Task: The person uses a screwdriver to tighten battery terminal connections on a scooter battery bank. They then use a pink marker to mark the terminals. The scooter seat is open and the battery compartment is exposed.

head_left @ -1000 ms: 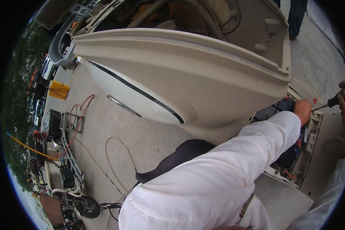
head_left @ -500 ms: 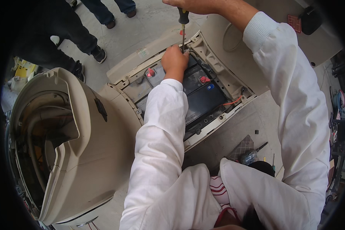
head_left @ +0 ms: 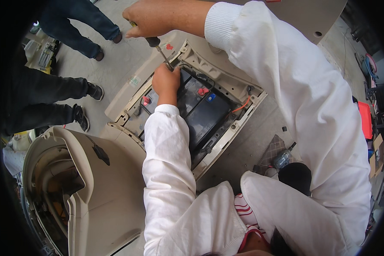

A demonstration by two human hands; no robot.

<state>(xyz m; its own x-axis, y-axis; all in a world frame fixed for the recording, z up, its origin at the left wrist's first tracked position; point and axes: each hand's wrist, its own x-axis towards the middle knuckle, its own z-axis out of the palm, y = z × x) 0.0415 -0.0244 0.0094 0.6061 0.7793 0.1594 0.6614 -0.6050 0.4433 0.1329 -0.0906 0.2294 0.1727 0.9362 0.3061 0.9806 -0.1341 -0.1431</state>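
The right hand (head_left: pixel 151 19) wraps the screwdriver (head_left: pixel 163 55), I'd guess light, stiff, best held by its handle (head_left: pixel 152 41); the left hand (head_left: pixel 166 81) curls near the battery bay (head_left: pixel 221 147)'s far edge, its hold hidden.

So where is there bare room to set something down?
Bare floor shows between the bystanders' shoes and the beige panel; a smaller patch lies between the open frame's near edge and the plaid cloth. It's crowded over the black batteries: the left hand, screwdriver and red fittings leave little room.
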